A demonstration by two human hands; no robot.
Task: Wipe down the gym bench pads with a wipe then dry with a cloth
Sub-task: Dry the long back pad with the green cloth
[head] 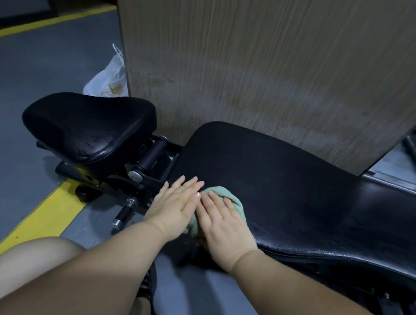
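R hand (225, 220) presses cloth (223, 193) on pad (303, 185), L hand (177, 201) beside

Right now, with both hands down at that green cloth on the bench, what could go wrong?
The right hand presses the cloth, left hand beside it, near the end of the long pad by the metal hinge; a slip could jam a hand there. The bunched cloth covers little, so patches may be missed.

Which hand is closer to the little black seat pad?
Left. The left hand lies flat at the end of the long back pad nearest the seat pad; the right hand presses the green cloth farther along.
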